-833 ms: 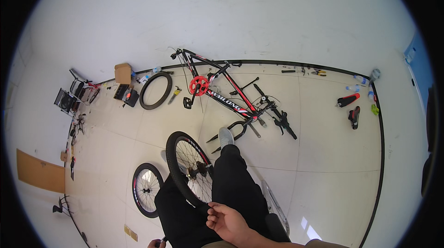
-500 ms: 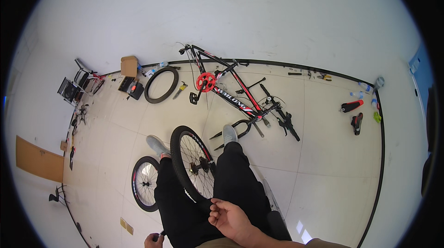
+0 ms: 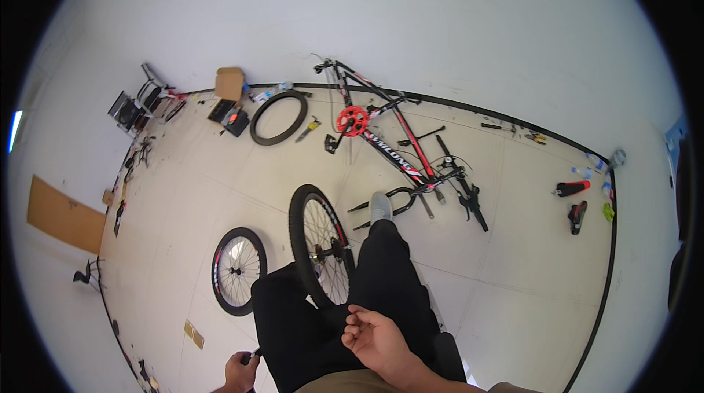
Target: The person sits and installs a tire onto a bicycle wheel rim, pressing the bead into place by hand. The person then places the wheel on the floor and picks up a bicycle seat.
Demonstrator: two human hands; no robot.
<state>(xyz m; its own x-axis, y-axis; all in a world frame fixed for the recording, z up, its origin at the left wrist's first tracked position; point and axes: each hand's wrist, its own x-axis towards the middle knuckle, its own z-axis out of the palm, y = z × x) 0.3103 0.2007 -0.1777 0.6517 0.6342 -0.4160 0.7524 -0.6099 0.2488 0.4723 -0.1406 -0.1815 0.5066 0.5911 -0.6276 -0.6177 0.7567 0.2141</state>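
While the left hand (image 3: pixel 240 371) and right hand (image 3: pixel 372 338) are apart at the bottom of the frame, the bicycle wheel (image 3: pixel 323 254) stands tilted near the centre, above and between them, touching neither. Both hands' fingers curl, the left's beside a small dark thing (image 3: pixel 256 353); whether either grips anything, I cannot tell.

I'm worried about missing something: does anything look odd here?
The bicycle frame lies on the floor without wheels; one wheel rests to the left, a second wheel between the legs. Oddest, a black tyre lies near the wall with no rim inside. I see no spill.
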